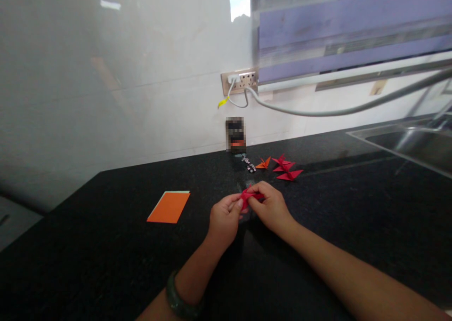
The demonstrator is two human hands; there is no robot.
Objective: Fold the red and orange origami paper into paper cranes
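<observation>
Between my two hands, just above the black countertop (116,255), is a folded red paper crane (249,196). My left hand (226,215) pinches its left side between thumb and fingers. From the right, my right hand (270,205) grips the upper part, thumb below and index finger on top. Fingers cover much of the folded paper, so its exact shape is partly hidden. Beyond my right hand lie several finished red paper cranes (289,174) and one orange paper crane (263,164). Left of my hands rests a stack of square paper (169,207), orange on top.
A phone-like dark object (236,135), pixelated, leans on the wall with a patterned strap (249,164) before it. A sink (416,144) is set into the counter at the right. A grey cable (300,111) hangs from the wall socket (240,81).
</observation>
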